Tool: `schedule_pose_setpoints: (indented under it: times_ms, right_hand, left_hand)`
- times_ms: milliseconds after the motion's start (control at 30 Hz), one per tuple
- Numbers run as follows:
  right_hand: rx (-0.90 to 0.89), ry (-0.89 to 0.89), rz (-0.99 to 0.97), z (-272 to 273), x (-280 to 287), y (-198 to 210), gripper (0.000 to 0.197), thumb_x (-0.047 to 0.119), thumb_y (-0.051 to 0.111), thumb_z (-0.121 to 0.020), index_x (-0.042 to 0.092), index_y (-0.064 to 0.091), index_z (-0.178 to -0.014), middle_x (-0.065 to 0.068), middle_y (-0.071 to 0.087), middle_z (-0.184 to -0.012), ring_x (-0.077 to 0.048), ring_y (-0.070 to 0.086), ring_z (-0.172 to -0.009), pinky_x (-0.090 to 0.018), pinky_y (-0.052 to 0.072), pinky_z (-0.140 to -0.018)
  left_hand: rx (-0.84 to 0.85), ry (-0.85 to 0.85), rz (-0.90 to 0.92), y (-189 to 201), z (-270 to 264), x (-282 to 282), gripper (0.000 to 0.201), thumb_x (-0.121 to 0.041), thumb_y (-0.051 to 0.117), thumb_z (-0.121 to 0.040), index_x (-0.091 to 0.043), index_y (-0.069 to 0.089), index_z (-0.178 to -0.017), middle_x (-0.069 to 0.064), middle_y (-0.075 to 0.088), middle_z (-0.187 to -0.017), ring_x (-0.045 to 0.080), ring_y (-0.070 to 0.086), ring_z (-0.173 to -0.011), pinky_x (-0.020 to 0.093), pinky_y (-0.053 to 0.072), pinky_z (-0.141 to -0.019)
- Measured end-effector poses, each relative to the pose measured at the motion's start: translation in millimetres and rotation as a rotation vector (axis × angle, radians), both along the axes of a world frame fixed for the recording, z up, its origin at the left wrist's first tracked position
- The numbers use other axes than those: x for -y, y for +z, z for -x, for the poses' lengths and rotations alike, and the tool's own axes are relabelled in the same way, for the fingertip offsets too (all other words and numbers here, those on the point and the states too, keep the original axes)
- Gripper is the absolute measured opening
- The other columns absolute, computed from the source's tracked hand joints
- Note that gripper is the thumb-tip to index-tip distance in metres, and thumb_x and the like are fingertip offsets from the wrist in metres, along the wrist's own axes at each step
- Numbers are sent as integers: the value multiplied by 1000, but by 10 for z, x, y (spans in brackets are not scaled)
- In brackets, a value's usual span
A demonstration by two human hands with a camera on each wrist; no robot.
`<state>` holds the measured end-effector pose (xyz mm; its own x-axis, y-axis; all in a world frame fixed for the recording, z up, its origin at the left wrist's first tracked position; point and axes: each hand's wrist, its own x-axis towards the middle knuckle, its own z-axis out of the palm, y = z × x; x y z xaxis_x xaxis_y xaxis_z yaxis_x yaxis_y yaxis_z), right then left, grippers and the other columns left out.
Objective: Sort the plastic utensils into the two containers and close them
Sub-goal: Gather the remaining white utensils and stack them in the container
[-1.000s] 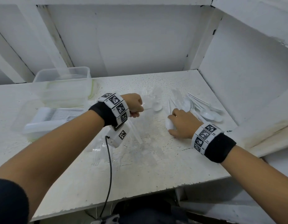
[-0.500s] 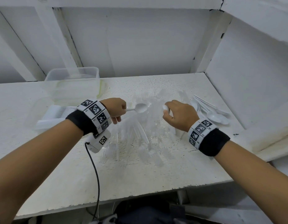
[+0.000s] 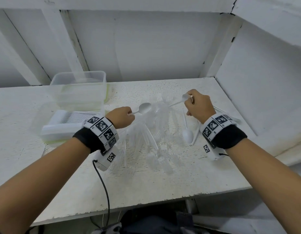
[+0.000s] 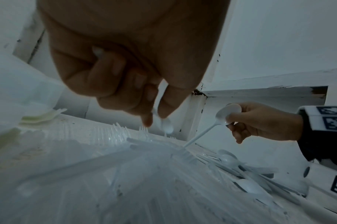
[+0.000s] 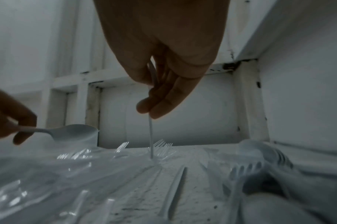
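Above the heap of clear, glossy plastic forks [image 3: 151, 141] on the rough, speckled white table [image 3: 163, 188], the left hand [image 3: 121, 119] pinches a smooth opaque white spoon [image 3: 143, 108] by its handle. The right hand [image 3: 198, 107], on the heap's right, grips another white spoon [image 3: 186, 98] by the bowl. A clear boxy container [image 3: 78, 92] sits left of the heap.

Surface: white speckled table [image 3: 163, 186], paint chipped at its front edge.
Centre: heap of clear plastic forks [image 3: 146, 142].
Right: white spoons [image 3: 188, 135].
Back left: clear containers [image 3: 78, 88]; stacked lids [image 3: 58, 127].
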<state>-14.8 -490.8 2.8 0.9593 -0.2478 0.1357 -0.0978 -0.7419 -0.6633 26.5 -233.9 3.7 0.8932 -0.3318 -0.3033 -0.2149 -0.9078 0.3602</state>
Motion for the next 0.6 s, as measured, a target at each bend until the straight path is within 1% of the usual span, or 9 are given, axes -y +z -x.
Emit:
schedule_pose_setpoints:
  times_ms: [67, 133, 233, 300, 333, 367, 433, 500, 600]
  right_hand:
    - [15, -85, -177, 22, 51, -17, 9, 15, 52, -91, 11, 56, -97, -5, 58, -70, -7, 59, -45, -31, 55, -58]
    - [63, -200, -343, 37, 110, -16, 8, 16, 59, -88, 9, 57, -92, -4, 56, -70, -10, 56, -49, -28, 54, -57]
    - [170, -360, -520, 37, 213, 51, 9, 12, 50, -92, 15, 49, -83, -3, 56, -80, -11, 57, -64, -28, 55, -67]
    - [218, -383, -638, 37, 261, 144, 7, 8, 38, -94, 15, 40, -94, 1, 55, -85, -14, 62, -77, -32, 54, -75]
    - [227, -370, -690, 41, 279, 194, 10, 7, 33, -94, 15, 34, -101, 1, 54, -88, -16, 62, -82, -33, 54, -77]
    - [228, -351, -724, 49, 297, 233, 13, 7, 30, -95, 15, 29, -105, 0, 54, -90, -18, 63, -85, -33, 54, -77]
    - [212, -330, -715, 84, 332, 278, 15, 8, 27, -96, 17, 24, -107, -6, 54, -95, -18, 63, -81, -34, 55, -77]
    - [190, -325, -648, 128, 385, 273, 15, 10, 27, -96, 18, 23, -108, -9, 55, -97, -16, 63, -77, -34, 56, -75]
    - [171, -291, -522, 213, 458, 216, 12, 10, 32, -97, 16, 30, -107, -6, 54, -96, -17, 64, -77, -37, 57, -74]
  left_hand:
    - [72, 7, 138, 0, 35, 30, 17, -29, 49, -94, -14, 54, -92, 0, 53, -80, 18, 48, -74, 27, 33, -61]
    - [108, -23, 281, 21, 84, 119, 20, -34, 56, -90, -17, 56, -80, -5, 49, -64, 13, 45, -60, 24, 32, -53]
    - [84, -154, 313, 47, 150, 369, 31, -38, 51, -93, -12, 65, -86, -5, 46, -56, 8, 39, -50, 20, 29, -50]
    - [56, -292, 249, 46, 178, 589, 34, -34, 42, -98, -10, 65, -104, -3, 55, -67, 8, 42, -54, 18, 31, -53]
    - [25, -355, 220, 31, 182, 701, 34, -31, 38, -100, -12, 62, -114, 0, 61, -80, 10, 47, -61, 19, 36, -59]
    - [-11, -402, 198, 8, 179, 811, 33, -27, 37, -100, -14, 58, -122, 3, 64, -96, 12, 52, -73, 21, 39, -69]
    - [-54, -456, 143, -45, 167, 1012, 32, -20, 39, -99, -19, 54, -128, 4, 60, -122, 18, 56, -101, 27, 41, -89]
    - [-42, -527, 59, -83, 172, 1187, 34, -18, 44, -97, -20, 52, -130, 3, 55, -132, 20, 51, -116, 28, 37, -96]
    - [-13, -643, -46, -122, 212, 1396, 37, -19, 45, -96, -17, 51, -132, 4, 54, -134, 23, 50, -122, 30, 38, -98]
